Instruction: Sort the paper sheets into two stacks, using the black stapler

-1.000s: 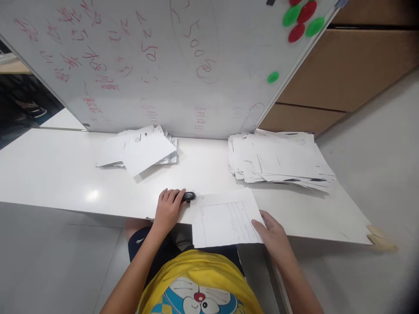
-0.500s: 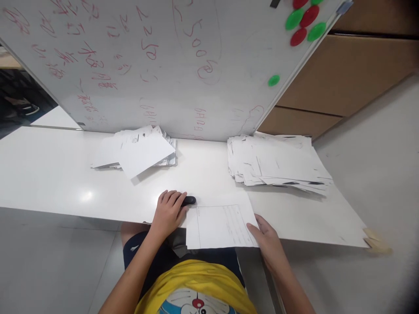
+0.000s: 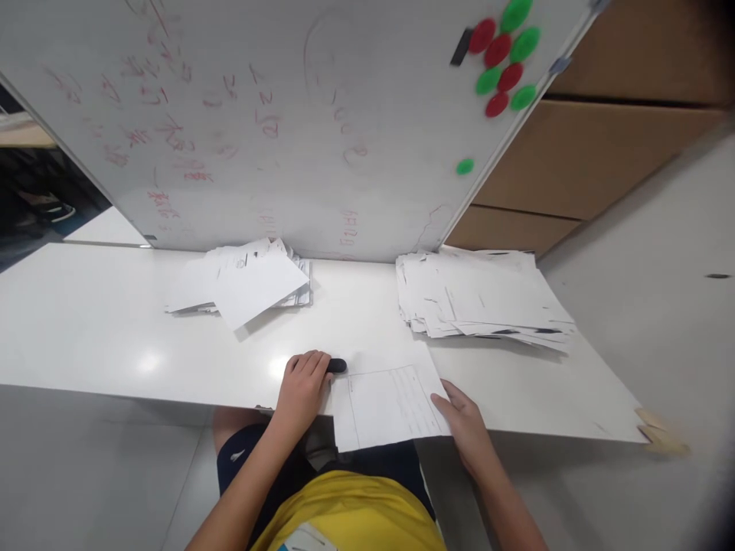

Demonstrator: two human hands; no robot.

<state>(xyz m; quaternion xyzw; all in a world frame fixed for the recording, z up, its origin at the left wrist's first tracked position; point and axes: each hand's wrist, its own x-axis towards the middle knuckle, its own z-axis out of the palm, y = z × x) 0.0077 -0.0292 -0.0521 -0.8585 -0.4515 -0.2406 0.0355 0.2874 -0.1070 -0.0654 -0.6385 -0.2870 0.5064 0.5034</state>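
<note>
My left hand (image 3: pixel 304 385) is closed over a black stapler (image 3: pixel 338 366), whose rounded end sticks out past the fingers; the rest is hidden. Beside it, a white printed sheet (image 3: pixel 382 409) with lines and small text lies partly over the table's front edge. A corner of this paper reaches close to the stapler. My right hand (image 3: pixel 459 413) pinches the sheet's right edge, thumb on top and fingers underneath. Whether it is one sheet or more, I cannot tell.
Two paper stacks stand farther back on the white table (image 3: pixel 86 321): a left stack (image 3: pixel 258 287) with a crooked top sheet and a larger right stack (image 3: pixel 482 295). Behind them rises a whiteboard (image 3: pixel 321 153) with red writing and magnets. Cardboard boxes (image 3: pixel 597 153) are at the right.
The view has tilted slightly upward, so the scene sits lower. The sheet has turned a little, its lower left corner dipping. Both hands keep their holds.
</note>
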